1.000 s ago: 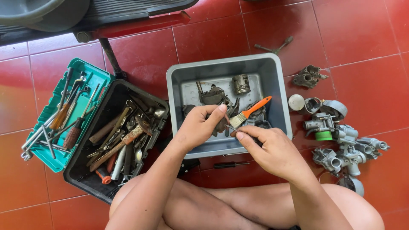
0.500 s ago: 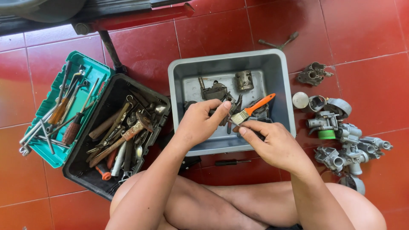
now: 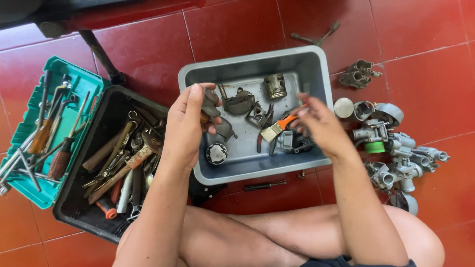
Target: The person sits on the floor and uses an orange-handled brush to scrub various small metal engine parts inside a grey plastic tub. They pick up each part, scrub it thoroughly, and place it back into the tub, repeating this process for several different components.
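Observation:
My left hand (image 3: 188, 126) is over the left side of a grey plastic tub (image 3: 247, 58) and grips a small dark metal engine part (image 3: 210, 103) between thumb and fingers. My right hand (image 3: 321, 128) is over the tub's right side, fingers closed on the end of an orange-handled brush (image 3: 280, 125) whose bristles point down-left. In the tub lie a piston (image 3: 275, 86), a round dirty part (image 3: 216, 153) and several other greasy metal pieces. My crossed legs are at the bottom of the view.
A black toolbox (image 3: 74, 198) full of wrenches and screwdrivers sits left, with its green tray (image 3: 29, 123) beside it. Carburetor bodies (image 3: 396, 153) cluster on the red tiled floor at right. A cross wrench (image 3: 316, 34) lies behind the tub, a small screwdriver (image 3: 262, 186) in front.
My hands have drawn apart. The left lifted the dark metal part leftward; the right moved right along the brush, which now lies flatter over the tub.

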